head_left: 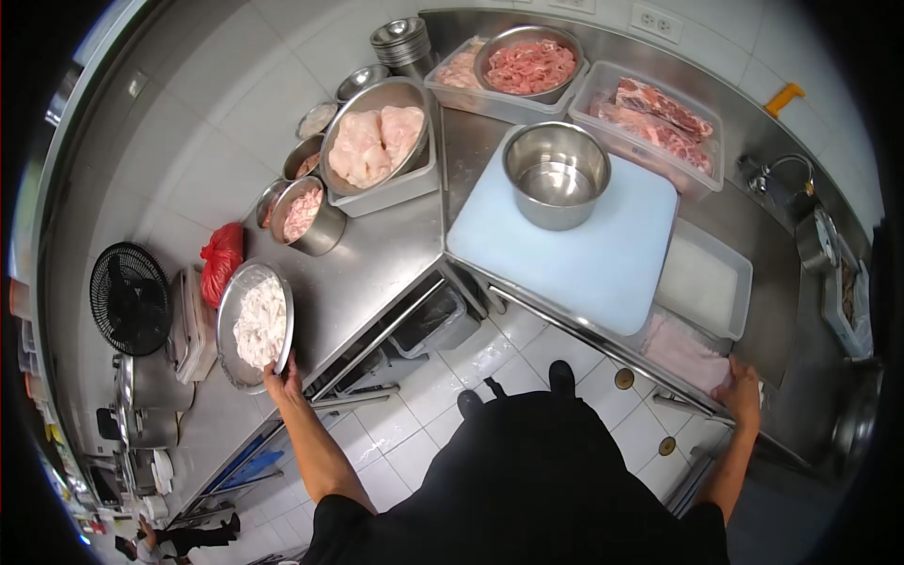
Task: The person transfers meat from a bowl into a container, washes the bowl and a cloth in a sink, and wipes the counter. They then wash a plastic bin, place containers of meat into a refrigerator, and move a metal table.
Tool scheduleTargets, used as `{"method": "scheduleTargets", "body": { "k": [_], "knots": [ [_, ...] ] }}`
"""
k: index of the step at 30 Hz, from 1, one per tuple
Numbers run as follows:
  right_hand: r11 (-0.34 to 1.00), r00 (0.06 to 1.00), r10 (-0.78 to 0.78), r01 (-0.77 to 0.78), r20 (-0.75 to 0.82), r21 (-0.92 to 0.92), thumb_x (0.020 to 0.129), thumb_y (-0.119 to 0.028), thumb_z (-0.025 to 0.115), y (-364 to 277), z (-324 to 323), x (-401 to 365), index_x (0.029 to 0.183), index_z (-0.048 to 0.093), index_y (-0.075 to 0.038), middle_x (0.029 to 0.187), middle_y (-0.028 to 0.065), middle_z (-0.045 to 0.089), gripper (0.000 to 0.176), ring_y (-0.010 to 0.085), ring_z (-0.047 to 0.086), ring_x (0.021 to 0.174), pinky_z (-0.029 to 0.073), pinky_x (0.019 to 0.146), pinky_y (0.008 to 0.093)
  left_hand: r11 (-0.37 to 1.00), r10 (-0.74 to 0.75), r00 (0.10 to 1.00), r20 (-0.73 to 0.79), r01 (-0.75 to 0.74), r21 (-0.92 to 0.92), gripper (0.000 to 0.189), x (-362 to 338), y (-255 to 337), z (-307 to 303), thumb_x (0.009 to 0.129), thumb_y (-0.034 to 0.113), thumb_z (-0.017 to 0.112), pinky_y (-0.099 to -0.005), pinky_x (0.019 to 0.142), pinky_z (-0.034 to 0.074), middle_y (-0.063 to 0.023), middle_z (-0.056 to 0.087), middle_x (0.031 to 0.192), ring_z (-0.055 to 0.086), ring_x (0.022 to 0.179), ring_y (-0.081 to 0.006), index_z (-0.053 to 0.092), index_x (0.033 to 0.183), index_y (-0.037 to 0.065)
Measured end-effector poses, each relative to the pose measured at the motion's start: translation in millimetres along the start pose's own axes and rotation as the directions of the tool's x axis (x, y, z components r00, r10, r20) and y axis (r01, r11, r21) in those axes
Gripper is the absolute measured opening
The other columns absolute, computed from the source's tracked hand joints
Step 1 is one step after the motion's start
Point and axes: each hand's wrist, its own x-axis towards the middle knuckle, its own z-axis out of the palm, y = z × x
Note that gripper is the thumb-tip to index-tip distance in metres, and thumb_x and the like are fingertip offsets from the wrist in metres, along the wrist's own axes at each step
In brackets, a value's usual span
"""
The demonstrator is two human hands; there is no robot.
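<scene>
1. My left hand has its grip closed on the near rim of the bowl, at the near left edge of the surface. It is probably steadying the bowl, which looks tilted.
2. My right hand lies on the cloth, near right. I cannot tell whether its grip is closed.
3. The empty pot stands on the board, centred within reach.

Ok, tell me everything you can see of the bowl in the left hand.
The bowl is round, shallow and shiny, and looks like steel. A heap of white shredded food fills most of it. It is at the left end of the steel counter, just below a red bag. The left hand grips its near rim. I cannot tell whether it rests on the counter or is lifted.
</scene>
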Motion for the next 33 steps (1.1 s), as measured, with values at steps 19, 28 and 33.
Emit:
{"method": "scheduleTargets", "body": {
  "k": [19,28,33],
  "knots": [
    [-0.008,0.091,-0.73,0.99,-0.677,0.141,0.088,-0.009,0.062,-419,-190,5,0.126,0.06,-0.009,0.119,0.0155,0.064,0.038,0.0294,0.065,0.097,0.051,0.084,0.0349,0.982,-0.01,0.944,0.329,-0.053,0.182,0.027,-183,-143,175,0.075,0.0,0.065,-0.0403,0.094,0.051,-0.0087,0.063,0.093,0.062,0.091,-0.0243,0.058,0.101,0.0],
    [0.087,0.391,-0.549,0.906,-0.739,0.415,0.093,-0.04,0.058,-564,-222,131,0.139,0.044,0.002,0.134,0.0218,0.054,0.064,0.0306,0.053,0.125,0.039,0.104,0.0353,0.965,-0.096,0.739,0.666,-0.097,0.246,0.041,-229,-264,325,0.076,0.0,0.061,-0.0388,0.092,0.049,-0.0099,0.06,0.101,0.061,0.095,-0.0241,0.053,0.115,-0.004],
    [-0.235,0.411,-0.596,0.733,-0.69,0.638,0.09,-0.049,0.06,-546,-273,170,0.13,0.056,0.0,0.131,0.0151,0.058,0.063,0.0228,0.054,0.123,0.04,0.101,0.0316,0.881,-0.227,0.625,0.747,-0.195,0.431,0.049,-246,-306,358,0.077,0.0,0.06,-0.0357,0.087,0.049,-0.0094,0.059,0.108,0.06,0.096,-0.0222,0.049,0.124,-0.004]
  ]
}}
